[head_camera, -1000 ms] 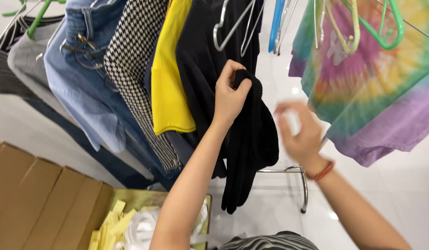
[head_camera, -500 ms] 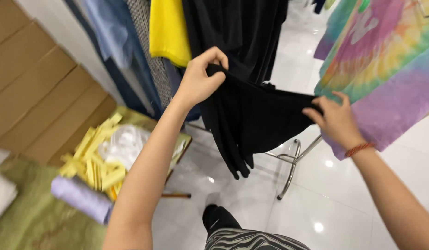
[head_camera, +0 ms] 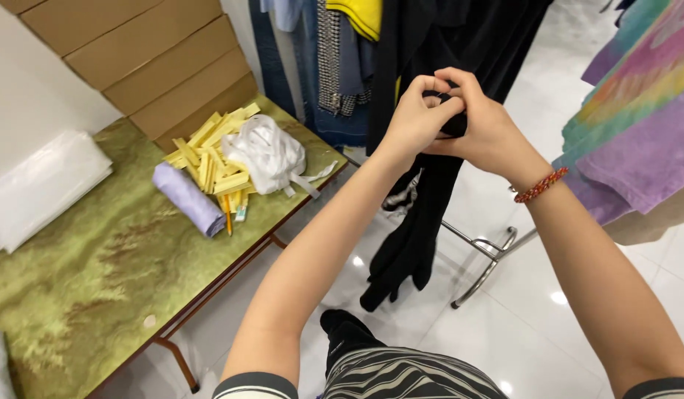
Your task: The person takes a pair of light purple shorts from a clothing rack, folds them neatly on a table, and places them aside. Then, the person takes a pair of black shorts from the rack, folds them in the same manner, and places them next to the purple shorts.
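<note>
garment axis: black garment [head_camera: 419, 222] is hanging straight down toward the near floor
grip: left hand [head_camera: 414, 118] and right hand [head_camera: 484, 125] are both pinching its top fold (equally close)

A lilac fabric roll [head_camera: 187, 199], yellow strips [head_camera: 209, 157] and a white bundle [head_camera: 270, 154] are being borne by the green marbled table [head_camera: 83, 288]; brown cardboard boxes [head_camera: 146, 63] are being stacked behind.

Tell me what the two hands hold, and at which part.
Both the left hand and right hand pinch the hanging black garment at a bunched fold; the rest dangles below.
</note>
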